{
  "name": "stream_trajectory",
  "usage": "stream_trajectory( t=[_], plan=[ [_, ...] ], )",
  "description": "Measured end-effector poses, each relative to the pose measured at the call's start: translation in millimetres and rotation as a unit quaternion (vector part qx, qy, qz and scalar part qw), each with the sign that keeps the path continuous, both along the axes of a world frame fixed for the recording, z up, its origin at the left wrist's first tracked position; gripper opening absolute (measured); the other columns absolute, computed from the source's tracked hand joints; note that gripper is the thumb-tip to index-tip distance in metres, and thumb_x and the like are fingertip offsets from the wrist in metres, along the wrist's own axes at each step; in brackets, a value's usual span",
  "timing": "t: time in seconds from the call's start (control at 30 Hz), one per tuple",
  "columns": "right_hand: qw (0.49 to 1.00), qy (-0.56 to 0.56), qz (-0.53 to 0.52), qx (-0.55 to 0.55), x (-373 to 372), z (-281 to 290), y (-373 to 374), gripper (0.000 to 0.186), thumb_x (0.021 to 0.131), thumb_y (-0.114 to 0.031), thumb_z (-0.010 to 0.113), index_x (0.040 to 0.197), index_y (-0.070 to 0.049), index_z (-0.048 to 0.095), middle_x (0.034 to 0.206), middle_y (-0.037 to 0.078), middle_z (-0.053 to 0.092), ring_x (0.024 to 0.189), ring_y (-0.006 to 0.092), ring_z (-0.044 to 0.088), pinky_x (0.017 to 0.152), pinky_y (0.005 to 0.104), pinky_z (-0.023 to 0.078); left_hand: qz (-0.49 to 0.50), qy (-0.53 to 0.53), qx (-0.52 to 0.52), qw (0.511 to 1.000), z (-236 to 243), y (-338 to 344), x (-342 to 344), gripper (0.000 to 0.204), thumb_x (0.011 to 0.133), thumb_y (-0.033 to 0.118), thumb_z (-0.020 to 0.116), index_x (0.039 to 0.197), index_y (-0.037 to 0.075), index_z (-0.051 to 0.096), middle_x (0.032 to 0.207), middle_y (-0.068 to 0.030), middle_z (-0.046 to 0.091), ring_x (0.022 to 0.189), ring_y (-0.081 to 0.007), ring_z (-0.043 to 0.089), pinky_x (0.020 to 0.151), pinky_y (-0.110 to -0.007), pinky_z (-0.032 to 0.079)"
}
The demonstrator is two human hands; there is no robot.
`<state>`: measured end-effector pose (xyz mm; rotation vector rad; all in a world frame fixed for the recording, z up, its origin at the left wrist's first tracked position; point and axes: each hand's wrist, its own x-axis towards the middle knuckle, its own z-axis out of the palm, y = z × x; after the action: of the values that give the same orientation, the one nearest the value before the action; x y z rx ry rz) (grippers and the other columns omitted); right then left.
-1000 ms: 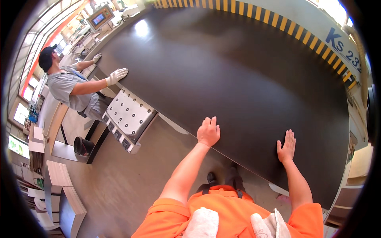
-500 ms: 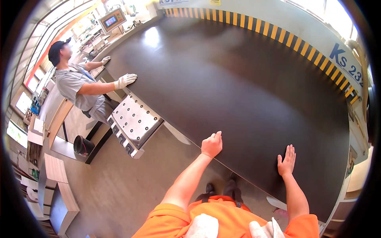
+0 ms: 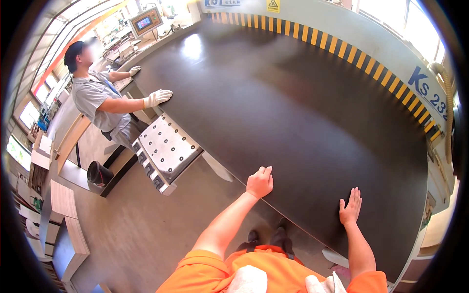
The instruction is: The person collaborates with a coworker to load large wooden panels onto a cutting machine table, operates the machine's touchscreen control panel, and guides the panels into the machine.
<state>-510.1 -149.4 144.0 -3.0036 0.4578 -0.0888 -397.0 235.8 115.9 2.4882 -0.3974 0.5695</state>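
A large dark brown panel (image 3: 293, 122) lies flat before me, its near long edge running diagonally toward my body. On its top, close to that edge, my left hand (image 3: 260, 182) rests with its fingers curled in; nothing shows in them. My right hand (image 3: 350, 209) lies flat on the panel further right, fingers stretched out. Across at the far left, a co-worker's gloved hand (image 3: 157, 98) presses on the same panel, and that person's other gloved hand (image 3: 135, 71) touches its left end.
Behind the panel stretches a machine beam with a yellow-and-black striped band (image 3: 312, 36). A white support table with dark round dots (image 3: 168, 146) juts out at left. A control screen (image 3: 145, 22) stands at the back left. Stacked boards (image 3: 73, 234) and a black bucket (image 3: 99, 174) sit lower left.
My view has shifted slightly. My right hand sits a little nearer to me in the picture, still flat on the panel. My left hand keeps its curled pose by the edge.
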Motion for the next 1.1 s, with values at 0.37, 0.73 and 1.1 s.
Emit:
stream_trajectory(
  t=[0.37,0.73,1.1],
  plan=[
    [1.0,0.007,-0.002,0.011,4,0,5,0.073,0.091,-0.031,0.053,0.15,-0.003,0.021,0.158,0.013,0.018,0.147,0.028,0.014,0.12,0.0424,0.01,0.214,0.073,0.109,0.968,-11,102,63,0.059,0.086,0.043,0.059,0.129,0.004,0.054,0.142,-0.012,0.044,0.138,-0.0269,0.033,0.115,-0.048,0.02],
    [1.0,0.006,0.01,-0.008,26,-12,-12,0.073,0.09,-0.027,0.052,0.151,-0.003,0.02,0.159,0.013,0.018,0.148,0.0285,0.013,0.12,0.0431,0.01,0.29,0.171,0.112,0.935,-15,103,102,0.063,0.091,0.05,0.046,0.141,0.01,0.047,0.156,-0.0053,0.027,0.147,-0.0211,0.016,0.119,-0.051,0.005],
    [0.999,-0.01,0.021,-0.032,70,-24,-65,0.068,0.092,-0.023,0.048,0.152,-0.005,0.02,0.159,0.011,0.019,0.147,0.0278,0.015,0.12,0.0432,0.011,0.275,0.116,0.114,0.947,-24,55,131,0.064,0.09,0.047,0.051,0.139,0.006,0.047,0.155,-0.0113,0.028,0.146,-0.0274,0.019,0.116,-0.057,0.008]
  ],
)
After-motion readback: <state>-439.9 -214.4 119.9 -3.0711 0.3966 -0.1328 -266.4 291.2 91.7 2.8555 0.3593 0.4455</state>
